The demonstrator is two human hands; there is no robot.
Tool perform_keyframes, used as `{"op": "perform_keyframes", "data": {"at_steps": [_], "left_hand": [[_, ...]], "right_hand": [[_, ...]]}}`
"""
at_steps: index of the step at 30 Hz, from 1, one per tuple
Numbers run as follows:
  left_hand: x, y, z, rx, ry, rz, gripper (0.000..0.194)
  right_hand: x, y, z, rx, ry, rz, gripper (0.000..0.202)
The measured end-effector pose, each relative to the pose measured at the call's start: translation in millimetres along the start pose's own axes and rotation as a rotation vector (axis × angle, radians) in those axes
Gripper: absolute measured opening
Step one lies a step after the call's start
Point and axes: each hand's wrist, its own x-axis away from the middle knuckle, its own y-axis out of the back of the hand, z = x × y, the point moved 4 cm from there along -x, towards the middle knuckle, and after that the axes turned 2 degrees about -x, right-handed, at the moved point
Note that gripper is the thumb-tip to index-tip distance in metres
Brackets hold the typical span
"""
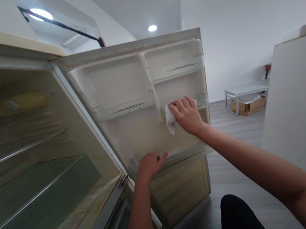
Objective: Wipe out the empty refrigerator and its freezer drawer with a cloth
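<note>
My right hand is closed around a crumpled white cloth and holds it against the middle right shelf of the open fridge door. A corner of the cloth hangs below my fingers. Lower and to the left, my left hand is at the clear bottom door shelf, with its thumb stretched out to the right. Its fingertips are partly hidden, and I see nothing held in it.
On the left is the fridge interior with glass shelves and a yellowish lamp cover. Clear shelves line the door. A white panel stands at right. Farther back, a cardboard box sits under a low table. My dark-clothed knee shows below.
</note>
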Motion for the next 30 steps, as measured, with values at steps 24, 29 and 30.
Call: {"op": "perform_keyframes", "data": {"at_steps": [24, 29, 30], "left_hand": [[-16.0, -2.1, -8.4, -0.06, 0.05, -0.016, 0.081], [-14.0, -0.6, -7.8, -0.047, 0.065, -0.016, 0.081], [-13.7, -0.1, -7.8, -0.044, 0.068, -0.015, 0.082]], "right_hand": [[35.4, -36.0, -122.4, -0.078, -0.063, 0.019, 0.048], [38.6, -33.5, -104.9, -0.18, -0.184, -0.134, 0.045], [40.6, -33.0, -100.8, -0.193, -0.185, -0.159, 0.046]]}}
